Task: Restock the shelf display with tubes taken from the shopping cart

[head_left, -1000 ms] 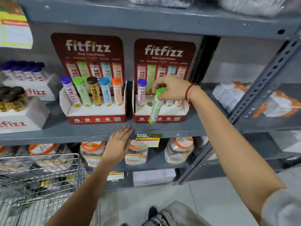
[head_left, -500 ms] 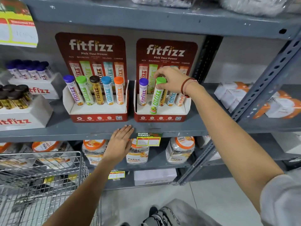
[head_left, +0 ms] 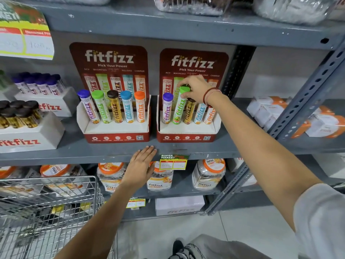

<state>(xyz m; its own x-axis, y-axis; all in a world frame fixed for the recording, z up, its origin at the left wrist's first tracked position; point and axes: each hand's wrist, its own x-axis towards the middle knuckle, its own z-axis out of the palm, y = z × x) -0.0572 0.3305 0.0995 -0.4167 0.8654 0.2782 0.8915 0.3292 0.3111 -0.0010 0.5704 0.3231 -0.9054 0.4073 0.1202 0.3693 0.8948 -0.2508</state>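
Observation:
Two red fitfizz display stands sit on the grey shelf (head_left: 115, 150). The left stand (head_left: 115, 136) holds several tubes with coloured caps. In the right stand (head_left: 186, 136) a green-capped tube (head_left: 178, 111) stands in the second slot, between a purple-capped tube (head_left: 167, 108) and a brown one (head_left: 189, 113). My right hand (head_left: 194, 89) grips the green tube's cap from above. My left hand (head_left: 141, 165) rests flat against the shelf's front edge, fingers together, holding nothing. The wire shopping cart (head_left: 50, 208) is at the lower left.
White fitfizz boxes with dark-capped and purple-capped tubes (head_left: 28, 113) stand at the far left of the shelf. Orange-lidded jars (head_left: 208, 174) fill the shelf below. A slanted metal upright (head_left: 308, 90) and white-orange packs (head_left: 317, 120) are on the right.
My right hand lifted the green tube from in front of the right stand and lowered it into the second slot. My left hand stayed on the shelf edge.

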